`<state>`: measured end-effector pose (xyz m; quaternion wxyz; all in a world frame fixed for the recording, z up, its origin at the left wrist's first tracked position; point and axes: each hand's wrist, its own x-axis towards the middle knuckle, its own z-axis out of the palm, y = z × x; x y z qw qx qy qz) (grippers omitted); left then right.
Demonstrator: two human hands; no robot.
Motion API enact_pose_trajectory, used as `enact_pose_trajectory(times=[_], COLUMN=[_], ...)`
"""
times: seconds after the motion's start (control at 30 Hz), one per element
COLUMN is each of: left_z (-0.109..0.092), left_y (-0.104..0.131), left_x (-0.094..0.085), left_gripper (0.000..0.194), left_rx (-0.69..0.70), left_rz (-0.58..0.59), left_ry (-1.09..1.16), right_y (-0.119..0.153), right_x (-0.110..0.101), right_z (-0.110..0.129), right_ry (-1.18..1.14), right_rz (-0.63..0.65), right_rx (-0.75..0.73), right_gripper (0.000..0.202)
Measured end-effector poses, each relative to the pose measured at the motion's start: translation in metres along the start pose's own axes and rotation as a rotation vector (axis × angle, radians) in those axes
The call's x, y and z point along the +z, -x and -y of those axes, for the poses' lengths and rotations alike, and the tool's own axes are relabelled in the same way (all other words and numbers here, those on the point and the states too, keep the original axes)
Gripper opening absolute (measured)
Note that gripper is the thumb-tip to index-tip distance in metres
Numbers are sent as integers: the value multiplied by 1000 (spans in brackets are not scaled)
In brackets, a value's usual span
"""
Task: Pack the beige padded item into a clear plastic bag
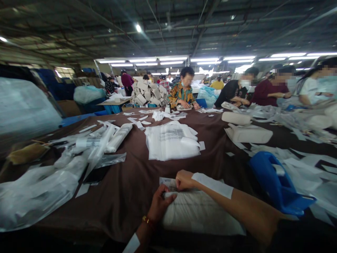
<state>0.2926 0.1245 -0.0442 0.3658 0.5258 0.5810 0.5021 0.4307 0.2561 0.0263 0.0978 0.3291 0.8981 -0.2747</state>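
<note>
I am pinching a white bagged item (pixel 200 211) with my left hand (pixel 159 203) and right hand (pixel 184 180) on a brown table (pixel 131 182).

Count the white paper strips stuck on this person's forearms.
2: one strip across the right forearm just behind the wrist, one on the left forearm at the bottom edge, partly cut off. More may be hidden out of frame.

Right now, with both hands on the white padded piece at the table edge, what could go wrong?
1. The white padded piece lies close to the near table edge; a pull toward the body might slide it off.
2. The right forearm passes close to the blue holder; a wide elbow move could knock it.
3. Loose plastic bags and paper strips lie nearby and might get swept along.
</note>
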Motion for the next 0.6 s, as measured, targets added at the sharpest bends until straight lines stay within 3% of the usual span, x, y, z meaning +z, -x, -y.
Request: enact_pose_trajectory(times=[0.17,0.27,0.37,0.43,0.5,0.57,0.6], left_z=[0,1,0,-3,-9,-16,-19], left_y=[1,1,4,9,14,15,15], left_x=[-2,-3,-1,1,2,1,0], left_gripper=[32,31,28,33,62,85,85], left_rx=[10,26,75,54,-95,-320,-377], left_rz=[-1,-22,-105,-217,-312,-268,-206], left_ry=[-16,-37,-86,-129,-119,-21,36], right_y=[28,53,74,83,83,69,57], right_x=[-18,-11,24,54,84,112,124], right_z=[6,16,26,21,-1,-36,-56], right_ry=[168,159,179,235,264,278,271], right_rz=[-333,-411,-337,-391,-520,-690,-776], right_rx=[109,-37,-151,-41,-19,-118,-204], right_gripper=[10,20,28,26,27,28,26])
